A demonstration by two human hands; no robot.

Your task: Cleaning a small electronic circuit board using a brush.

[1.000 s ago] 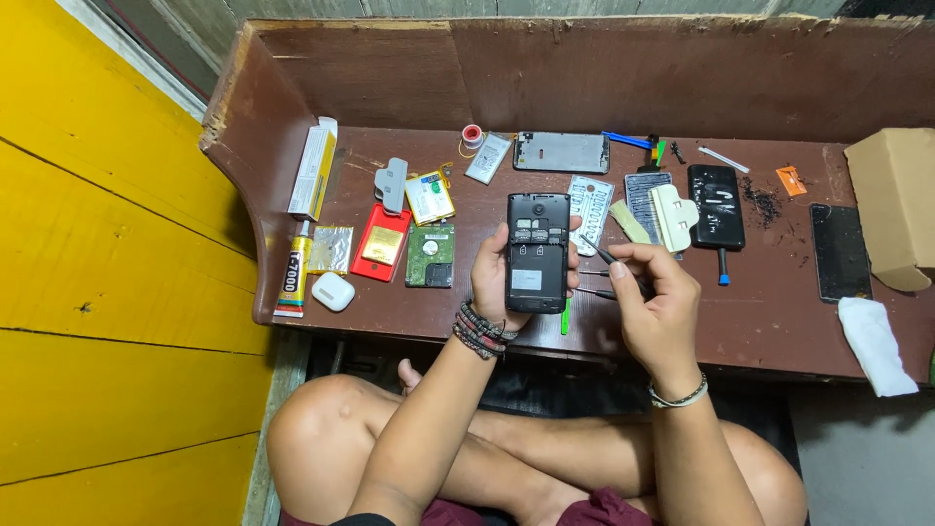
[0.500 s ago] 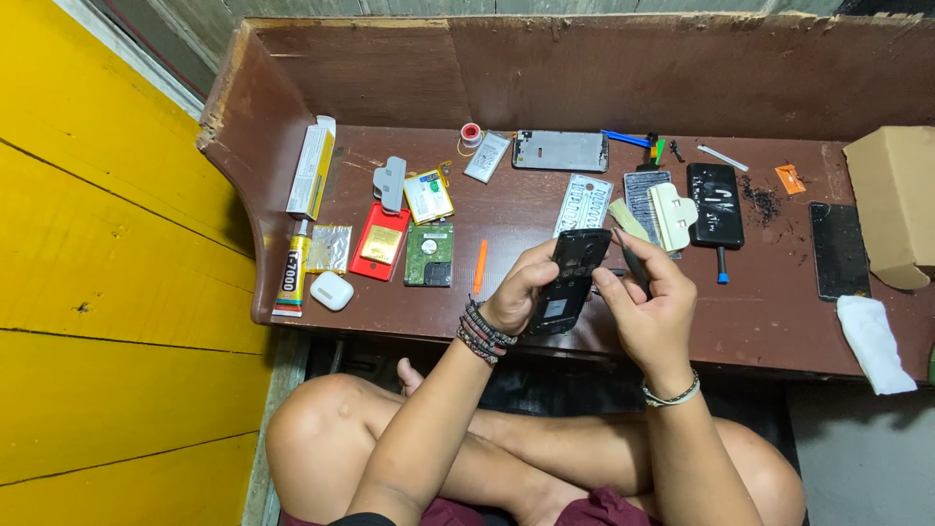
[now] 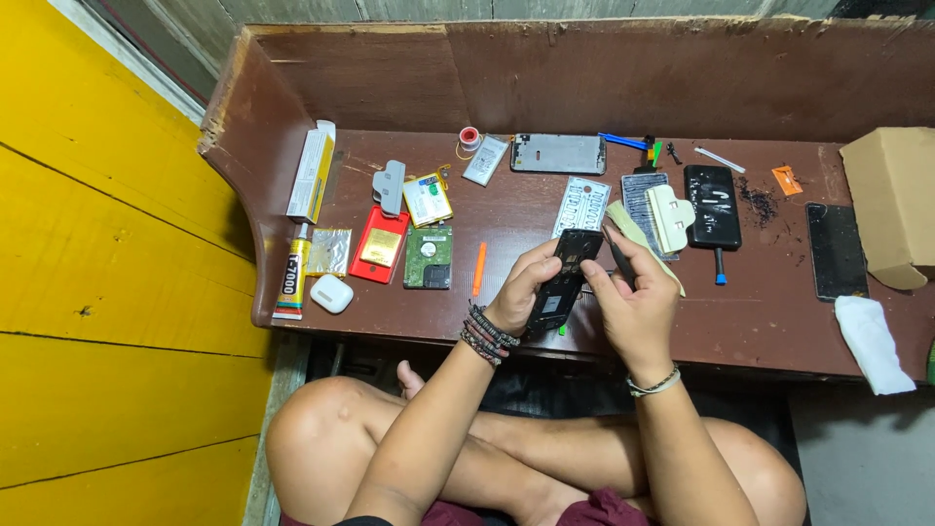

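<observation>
Above the front edge of the dark brown wooden surface point(image 3: 779, 312), at frame centre, the opened black phone body point(image 3: 563, 281) tilts, long axis running lower left to upper right. The left hand point(image 3: 518, 290) clasps its left side; the right hand point(image 3: 635, 304) pinches a thin dark tool point(image 3: 617, 255) just right of it.

The left hand point(image 3: 521, 292) wraps the lower half of the black phone point(image 3: 563, 282), so that part's edges are covered, and the right hand point(image 3: 633, 302) hides most of the thin dark tool point(image 3: 617, 255) it pinches, the tip too small to make out. At the bench's point(image 3: 760, 321) right end, the cardboard box point(image 3: 891, 200) runs off the picture's right edge, and a green sliver point(image 3: 931, 362) there is cut off past telling. Along the back edge the small bits beside the blue tool point(image 3: 623, 141) are too tiny to name.
</observation>
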